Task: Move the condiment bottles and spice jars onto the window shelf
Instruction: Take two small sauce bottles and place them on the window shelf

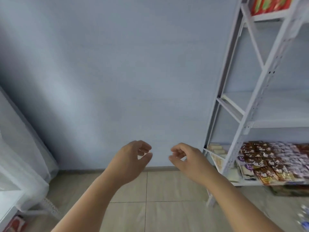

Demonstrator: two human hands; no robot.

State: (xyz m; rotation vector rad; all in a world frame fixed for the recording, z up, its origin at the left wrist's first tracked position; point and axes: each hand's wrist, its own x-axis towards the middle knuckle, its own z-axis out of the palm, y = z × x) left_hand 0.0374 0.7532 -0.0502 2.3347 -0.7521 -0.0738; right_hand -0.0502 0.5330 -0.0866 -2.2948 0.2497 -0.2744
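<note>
Both of my hands hang in mid-air in front of a pale blue wall. My left hand (132, 158) has loosely curled fingers and holds nothing. My right hand (185, 158) is about a hand's width to its right, also loosely curled and empty. No condiment bottle or spice jar shows in this view. At the far left a white ledge (8, 201) sits below a sheer curtain (20, 148); I cannot tell whether it is the window shelf.
A white metal rack (242, 118) stands at the right, with snack packets (270, 161) on its low shelf and red packages (270, 4) at the top. Its middle shelf is bare. Beige floor tiles (150, 190) lie below. A red package (16, 223) sits at bottom left.
</note>
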